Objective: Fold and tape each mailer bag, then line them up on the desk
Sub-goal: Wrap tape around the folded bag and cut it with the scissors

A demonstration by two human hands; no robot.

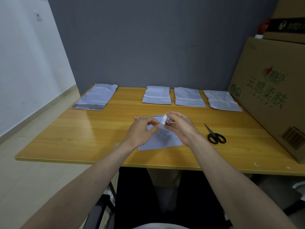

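Lying flat on the yellow wood-grain desk (82, 133), a pale grey plastic mailer bag (162, 139) sits near the front edge, directly before the person, its far edge showing a thin dark strip. At the far left of the desk's back edge rests a longer unfolded grey mailer bag (96, 98) with a shiny silver flap toward the viewer. Further right along the back, three folded grey mailer bags (157, 96) (189, 99) (222, 100) lie side by side in a row, each crossed by a whitish band.

The left hand (142, 130) hovers over the near bag, thumb and forefinger drawn together in a pinch by the edge of the roll; whether they grip a tape end cannot be made out. The right hand (178, 127) holds a small white roll of tape (167, 120) with a red-and-blue printed core, fingers curled over it, thumb beneath.

To the right, well apart from the bag, black-handled scissors (214, 135) lie closed, blades pointing away. A large brown cardboard box (270, 100) with green printing crowds the desk's right edge. Bare wood stretches wide on the left and between the near bag and the back row.
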